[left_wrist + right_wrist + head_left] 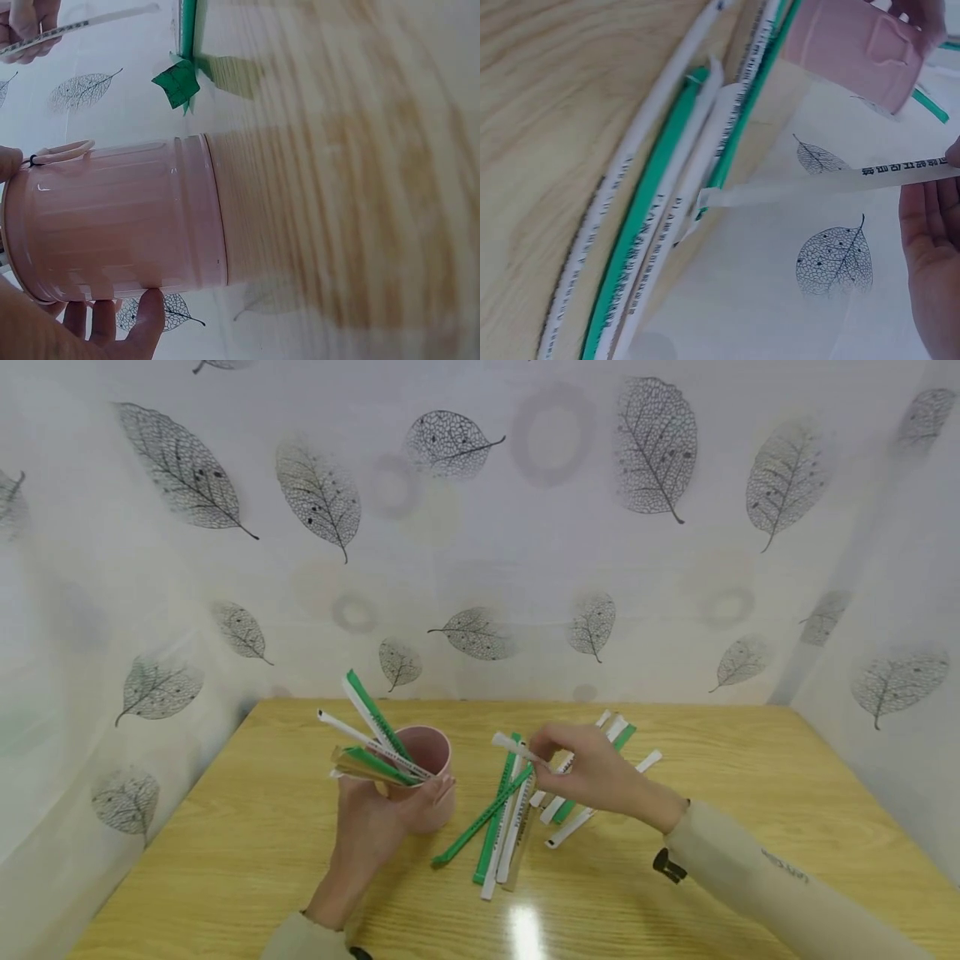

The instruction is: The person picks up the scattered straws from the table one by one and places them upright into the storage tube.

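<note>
A pink metal cup [441,806] stands on the table, and my left hand [375,817] grips it round the side near the rim. Several green, white and brown paper-wrapped straws lean out of its mouth to the left, among them a green one [375,714]. In the left wrist view the cup [127,225] shows a small side handle [67,152]. To its right, my right hand [600,777] pinches a white printed wrapped straw [810,187], raised over the loose straws. Its far end points left, towards the cup.
Between the cup and my right hand lies a pile of wrapped straws, with a green straw [472,828] across it. More straws, including a white one [567,828], lie beneath and beyond my right hand. A leaf-patterned cloth [480,568] hangs behind the wooden table [247,827].
</note>
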The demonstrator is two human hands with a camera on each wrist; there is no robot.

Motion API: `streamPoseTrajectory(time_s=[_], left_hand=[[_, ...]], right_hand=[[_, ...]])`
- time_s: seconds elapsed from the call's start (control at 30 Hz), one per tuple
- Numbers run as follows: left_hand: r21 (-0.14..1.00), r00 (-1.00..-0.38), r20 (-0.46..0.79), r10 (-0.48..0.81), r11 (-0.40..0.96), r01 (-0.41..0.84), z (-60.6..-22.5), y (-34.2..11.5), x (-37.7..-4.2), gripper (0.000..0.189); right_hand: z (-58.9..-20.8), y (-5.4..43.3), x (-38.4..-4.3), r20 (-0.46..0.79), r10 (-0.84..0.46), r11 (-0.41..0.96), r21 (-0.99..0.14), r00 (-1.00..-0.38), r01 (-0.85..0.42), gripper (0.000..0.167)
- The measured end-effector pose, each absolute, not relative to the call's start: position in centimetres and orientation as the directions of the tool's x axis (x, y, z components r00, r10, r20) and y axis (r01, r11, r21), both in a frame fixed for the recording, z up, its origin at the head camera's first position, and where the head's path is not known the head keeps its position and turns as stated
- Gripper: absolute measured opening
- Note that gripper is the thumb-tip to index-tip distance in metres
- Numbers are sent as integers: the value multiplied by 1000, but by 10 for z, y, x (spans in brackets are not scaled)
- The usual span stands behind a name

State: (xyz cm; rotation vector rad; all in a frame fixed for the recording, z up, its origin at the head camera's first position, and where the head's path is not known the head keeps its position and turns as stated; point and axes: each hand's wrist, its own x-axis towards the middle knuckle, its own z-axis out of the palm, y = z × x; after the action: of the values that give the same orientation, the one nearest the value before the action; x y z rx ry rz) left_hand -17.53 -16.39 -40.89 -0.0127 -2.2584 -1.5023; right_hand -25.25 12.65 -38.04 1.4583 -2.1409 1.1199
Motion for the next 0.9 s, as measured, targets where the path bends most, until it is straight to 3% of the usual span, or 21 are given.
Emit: streamPoseTrajectory(time_s=[0.27,0.77,0.9], left_hand=[[867,-902,370,-223,431,250,-410,-165,-175,66],[871,-906,359,-226,430,238,-410,-164,-176,68],[882,-912,340,-229,413,225,-409,-164,-176,68]], right_hand=[[-357,111,-257,545,-533,167,-682,-647,-712,21],[-320,73,-271,546,-313,33,-811,-777,-584,12],[-314,54,-268,568,-295,-70,-815,-769,-575,11]])
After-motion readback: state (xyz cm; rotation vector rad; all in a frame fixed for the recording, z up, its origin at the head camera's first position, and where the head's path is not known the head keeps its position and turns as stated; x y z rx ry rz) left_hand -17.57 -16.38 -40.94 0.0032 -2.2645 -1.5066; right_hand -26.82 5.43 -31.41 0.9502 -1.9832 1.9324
